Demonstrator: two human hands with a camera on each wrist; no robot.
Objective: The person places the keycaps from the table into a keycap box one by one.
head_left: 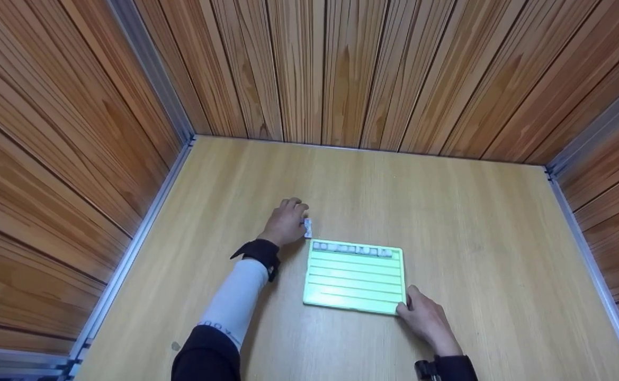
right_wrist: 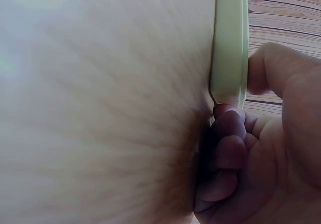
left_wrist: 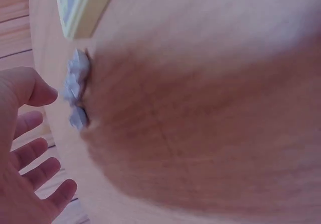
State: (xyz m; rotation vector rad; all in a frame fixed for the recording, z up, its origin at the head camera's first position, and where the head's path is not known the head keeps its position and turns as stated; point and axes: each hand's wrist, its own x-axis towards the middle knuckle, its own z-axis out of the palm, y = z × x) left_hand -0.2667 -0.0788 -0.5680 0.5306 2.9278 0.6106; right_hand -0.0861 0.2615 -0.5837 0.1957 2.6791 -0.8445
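Observation:
A light green ridged tray point(head_left: 354, 290) lies on the table, with a row of small whitish blocks point(head_left: 351, 248) in its top groove. My right hand point(head_left: 427, 318) grips its near right corner; in the right wrist view the thumb rests on the rim of the tray point(right_wrist: 230, 48) and the fingers curl at its edge. Off the tray's far left corner, several small grey-white pieces point(head_left: 308, 228) stand in a short line on the table. My left hand point(head_left: 285, 222) is right beside them, fingers spread and loosely bent. In the left wrist view the thumb points toward the pieces point(left_wrist: 76, 83).
The wooden table point(head_left: 478, 233) is enclosed by wood-plank walls point(head_left: 341, 69) at the back and sides. Metal rails point(head_left: 129, 254) run along its edges. A small dark spot point(head_left: 176, 346) marks the surface at the near left.

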